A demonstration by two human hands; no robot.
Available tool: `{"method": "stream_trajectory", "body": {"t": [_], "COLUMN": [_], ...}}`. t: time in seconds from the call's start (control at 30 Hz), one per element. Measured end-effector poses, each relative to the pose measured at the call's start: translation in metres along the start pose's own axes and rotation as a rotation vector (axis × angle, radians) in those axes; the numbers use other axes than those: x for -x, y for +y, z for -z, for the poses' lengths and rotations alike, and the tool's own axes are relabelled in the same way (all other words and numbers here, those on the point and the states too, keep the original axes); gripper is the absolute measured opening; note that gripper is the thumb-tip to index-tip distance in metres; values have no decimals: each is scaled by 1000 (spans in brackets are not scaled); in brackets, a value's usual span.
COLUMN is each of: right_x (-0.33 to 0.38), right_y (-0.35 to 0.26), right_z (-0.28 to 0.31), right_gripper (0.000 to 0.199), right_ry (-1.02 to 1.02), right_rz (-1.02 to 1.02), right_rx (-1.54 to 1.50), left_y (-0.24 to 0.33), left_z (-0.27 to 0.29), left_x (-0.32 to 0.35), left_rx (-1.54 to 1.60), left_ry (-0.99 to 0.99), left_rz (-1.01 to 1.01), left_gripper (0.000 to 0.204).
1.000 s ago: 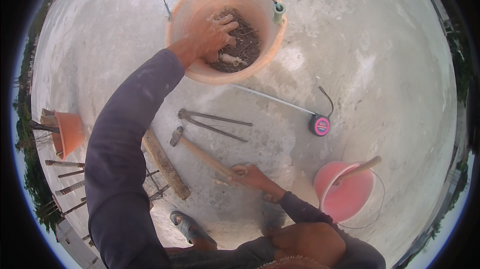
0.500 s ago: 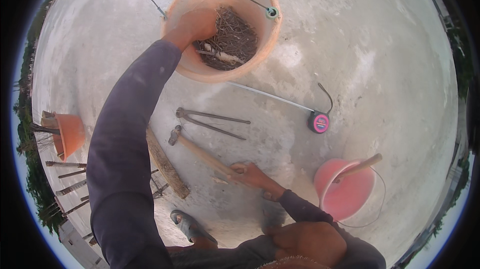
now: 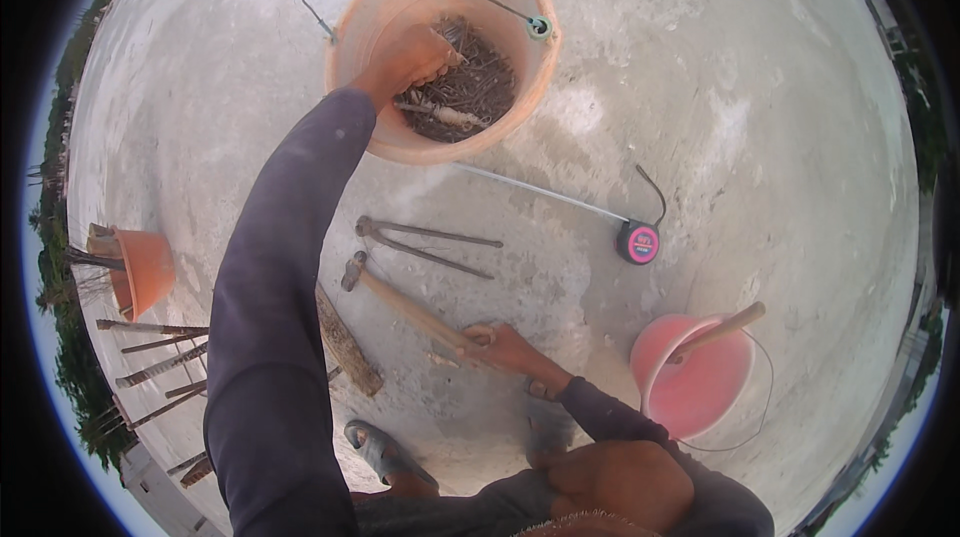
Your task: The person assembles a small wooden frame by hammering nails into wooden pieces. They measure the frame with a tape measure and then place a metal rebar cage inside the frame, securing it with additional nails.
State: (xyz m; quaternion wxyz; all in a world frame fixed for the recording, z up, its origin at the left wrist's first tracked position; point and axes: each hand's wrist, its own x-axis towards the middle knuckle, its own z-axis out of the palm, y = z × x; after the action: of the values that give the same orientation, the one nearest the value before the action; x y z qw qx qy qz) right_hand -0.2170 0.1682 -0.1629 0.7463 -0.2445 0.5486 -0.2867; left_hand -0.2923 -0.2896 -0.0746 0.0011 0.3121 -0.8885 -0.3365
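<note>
My left hand (image 3: 418, 55) reaches into a large orange bucket (image 3: 400, 5) at the top of the view, its fingers curled together over a heap of dark nails (image 3: 475, 82). What the fingertips hold is too small to make out. A pale, rough strip (image 3: 452, 117) lies on the heap near the bucket's front side. Lower down, my right hand (image 3: 505, 347) is closed around the end of a hammer's wooden handle; the hammer (image 3: 410, 310) points up and left with its metal head resting near the ground. Just beyond the hammer lie long-handled pincers (image 3: 430, 234), jaws to the left.
A tape measure (image 3: 638, 242) lies at right, its blade running toward the orange bucket. A pink bucket (image 3: 690, 387) with a wooden handle inside stands lower right. A rough wooden piece (image 3: 346, 342) lies beside my left arm. Farther left are an orange tub (image 3: 148, 267) and several sticks (image 3: 160, 367).
My left hand has shifted slightly right across the nails, and its fingers now show curled together. The left forearm has swung right too. My right hand keeps its grip on the hammer.
</note>
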Motion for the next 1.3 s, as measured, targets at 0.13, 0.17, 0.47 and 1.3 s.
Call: {"method": "stream_trajectory", "body": {"t": [0.13,0.17,0.47,1.3], "right_x": [-1,-1,1,3], "right_y": [1,1,-4,-9], "right_z": [-1,-1,-1,0], "right_gripper": [44,44,51,49], "right_ry": [4,5,2,0], "right_rz": [11,-28,-9,-39], "right_rx": [-21,-25,-44,-25], "left_y": [20,19,-6,11], "left_z": [14,18,13,30], "left_x": [-11,-13,20,32], "left_rx": [643,479,-394,-668], "left_ry": [-21,-10,-187,-68], "left_rz": [202,231,-124,-36], "left_gripper": [29,27,11,19]}}
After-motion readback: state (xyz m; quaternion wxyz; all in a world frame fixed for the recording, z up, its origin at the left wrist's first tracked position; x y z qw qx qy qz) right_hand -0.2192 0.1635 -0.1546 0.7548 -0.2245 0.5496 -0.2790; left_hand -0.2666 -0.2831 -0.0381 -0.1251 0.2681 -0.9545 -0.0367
